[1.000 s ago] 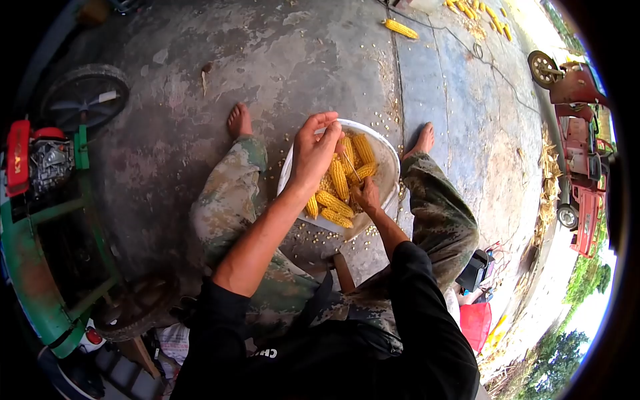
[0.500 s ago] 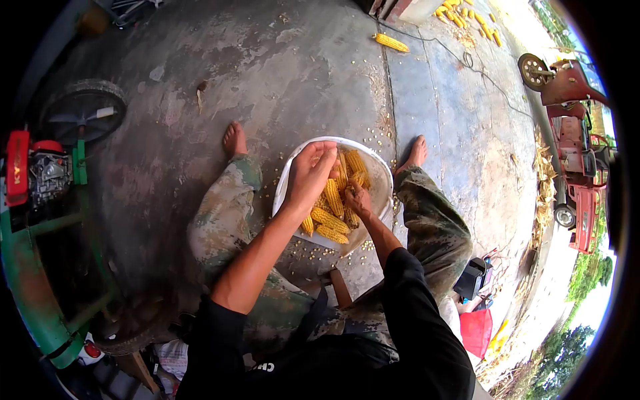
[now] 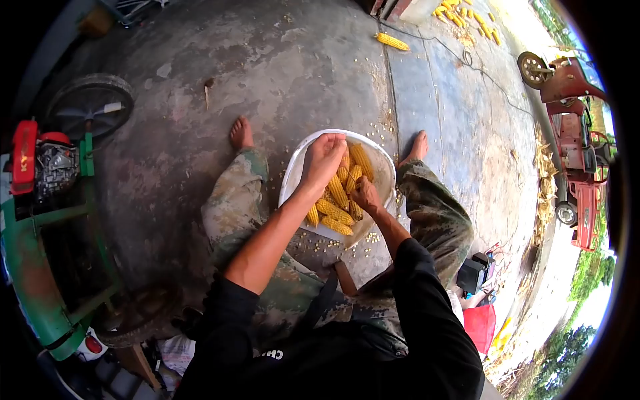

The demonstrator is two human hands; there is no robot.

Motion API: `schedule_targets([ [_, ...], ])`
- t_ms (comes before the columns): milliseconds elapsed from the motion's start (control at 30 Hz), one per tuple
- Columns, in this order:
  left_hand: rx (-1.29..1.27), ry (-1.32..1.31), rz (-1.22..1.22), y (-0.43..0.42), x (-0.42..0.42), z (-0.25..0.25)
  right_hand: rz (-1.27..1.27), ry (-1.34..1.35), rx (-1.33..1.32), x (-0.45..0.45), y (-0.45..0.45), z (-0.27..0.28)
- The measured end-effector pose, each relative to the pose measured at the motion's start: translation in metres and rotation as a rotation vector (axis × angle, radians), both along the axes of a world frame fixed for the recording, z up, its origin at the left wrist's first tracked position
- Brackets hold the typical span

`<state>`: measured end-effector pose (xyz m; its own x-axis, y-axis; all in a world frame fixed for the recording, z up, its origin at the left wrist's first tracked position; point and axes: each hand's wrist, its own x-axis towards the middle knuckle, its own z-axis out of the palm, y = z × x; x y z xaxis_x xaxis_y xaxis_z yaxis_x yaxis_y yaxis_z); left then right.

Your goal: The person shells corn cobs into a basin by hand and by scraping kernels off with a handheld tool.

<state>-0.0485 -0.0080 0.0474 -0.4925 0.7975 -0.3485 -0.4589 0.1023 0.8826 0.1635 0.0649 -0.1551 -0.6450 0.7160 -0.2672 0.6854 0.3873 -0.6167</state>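
A white tub stands on the floor between my legs, with several yellow corn cobs inside. Over its far left part, my left hand is closed, fingers curled around an ear of corn that is mostly hidden by the hand. To the right and nearer me, my right hand is closed too, low over the cobs. A thin rod-like tool seems to stick out from its fingers toward the left hand; its kind is too small to make out.
Loose kernels lie scattered around the tub. One cob rests on the floor ahead, near a cable. At left stands a green-framed machine with a red engine. A red three-wheeled vehicle is outside at right.
The whole view has shifted slightly, with the tub and legs a little further right. Both hands keep their closed grip over the tub, with only small movement.
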Motion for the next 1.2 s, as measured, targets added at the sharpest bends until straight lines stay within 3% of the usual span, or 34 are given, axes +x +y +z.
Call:
schedule_targets([
  [133,-0.003,0.002,0.054,-0.002,0.0,-0.005,-0.248,-0.046,-0.09,-0.005,0.003,-0.004],
  [167,-0.029,0.006,0.027,-0.003,-0.001,-0.002,-0.269,-0.057,0.01,-0.009,0.003,-0.006],
  [300,0.0,0.034,-0.01,-0.008,0.0,0.004,-0.178,-0.156,-0.273,-0.021,0.026,-0.002],
  [433,-0.008,0.007,0.001,-0.009,0.002,0.0,-0.225,-0.25,-0.28,-0.023,0.028,-0.032],
  [600,-0.073,0.079,0.032,-0.009,0.012,-0.018,-0.182,-0.158,-0.367,-0.018,0.019,0.029],
  [700,-0.16,0.119,0.049,-0.011,0.016,-0.04,-0.243,0.028,-0.901,-0.016,0.015,0.099],
  [733,-0.223,0.13,0.054,-0.013,0.018,-0.045,-0.241,0.04,-0.891,-0.016,0.014,0.119],
  [800,-0.195,0.075,0.127,-0.014,0.024,-0.048,-0.361,0.278,-1.141,-0.016,0.01,0.159],
  [867,-0.314,-0.053,-0.118,-0.018,0.021,-0.053,-0.374,0.342,-1.226,-0.018,0.004,0.199],
  [900,-0.347,-0.174,-0.122,-0.018,0.028,-0.038,-0.389,0.434,-1.31,-0.015,0.0,0.205],
  [933,-0.229,-0.311,-0.174,-0.022,0.035,-0.023,-0.404,0.526,-1.391,-0.011,-0.003,0.21],
  [1000,-0.09,-0.5,-0.276,-0.031,0.05,0.018,-0.41,0.57,-1.354,-0.002,-0.012,0.219],
  [1033,-0.088,-0.499,-0.278,-0.034,0.057,0.015,-0.393,0.59,-1.37,0.001,-0.016,0.224],
  [1100,0.116,-0.234,-0.289,-0.037,0.068,0.002,-0.357,0.621,-1.421,0.008,-0.021,0.231],
  [1200,0.039,-0.125,-0.369,-0.049,0.069,0.016,-0.368,0.647,-1.29,0.013,-0.035,0.238],
])
